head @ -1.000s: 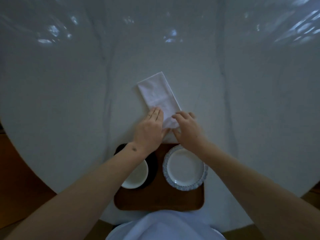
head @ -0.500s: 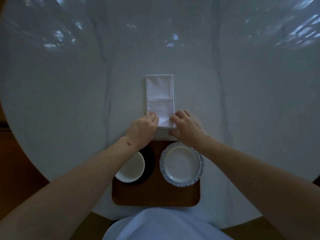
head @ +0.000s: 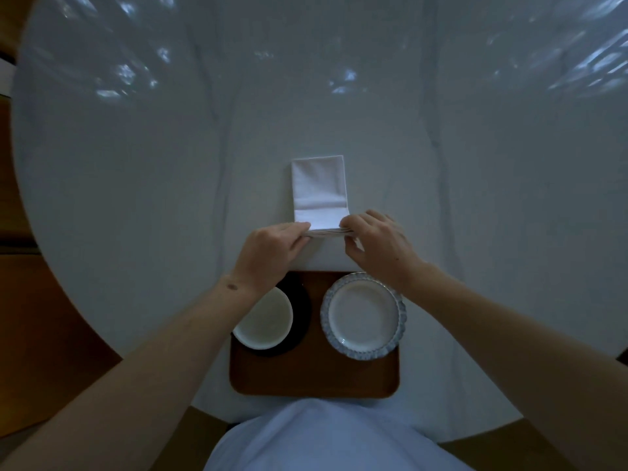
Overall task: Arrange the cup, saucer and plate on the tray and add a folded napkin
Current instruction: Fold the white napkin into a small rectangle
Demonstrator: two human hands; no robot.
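Observation:
A white napkin [head: 318, 185] lies as a long folded strip on the table just beyond the brown wooden tray [head: 314, 375]. My left hand [head: 268, 256] and my right hand [head: 382, 246] pinch its near end, which is lifted and folding back over the strip. On the tray's left a white cup [head: 266, 321] stands on a black saucer [head: 300, 317]; my left wrist covers part of both. A white plate with a blue patterned rim [head: 363, 316] sits on the tray's right.
The round table [head: 136, 181] carries a white cloth with creases and patches of light at the far side. Its curved edge falls away to a wooden floor [head: 51, 334] at the left. My light blue clothing [head: 326, 440] shows at the bottom.
The napkin turned from a slant to straight in line with the tray. My hands went from pressing it flat to lifting its near end and folding it back.

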